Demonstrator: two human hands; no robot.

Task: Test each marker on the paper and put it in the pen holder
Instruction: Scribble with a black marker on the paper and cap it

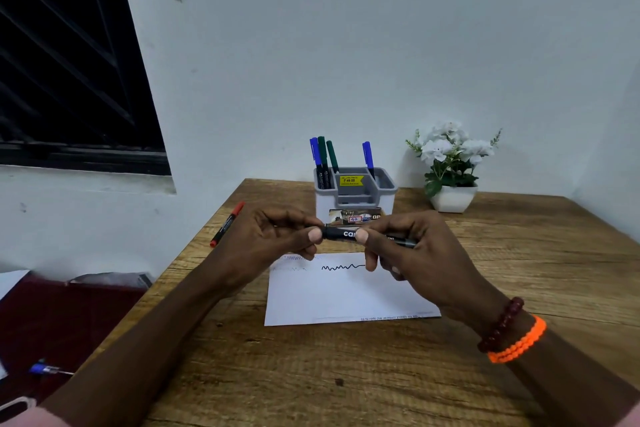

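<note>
Both hands hold one black marker (341, 234) level above the white paper (343, 295). My left hand (270, 236) pinches its left end, where the cap is hidden by my fingers. My right hand (415, 253) grips the barrel to the right. The paper carries a black squiggle (341, 267) and fainter marks near its top edge. Behind the hands stands the grey pen holder (355, 192) with several blue and green markers (323, 158) upright in it. A red marker (227, 224) lies at the table's left edge.
A white pot of white flowers (452, 166) stands at the back right of the wooden table (346, 374). A blue pen (48, 369) lies off the table at lower left on a dark red surface. A dark window fills the upper left.
</note>
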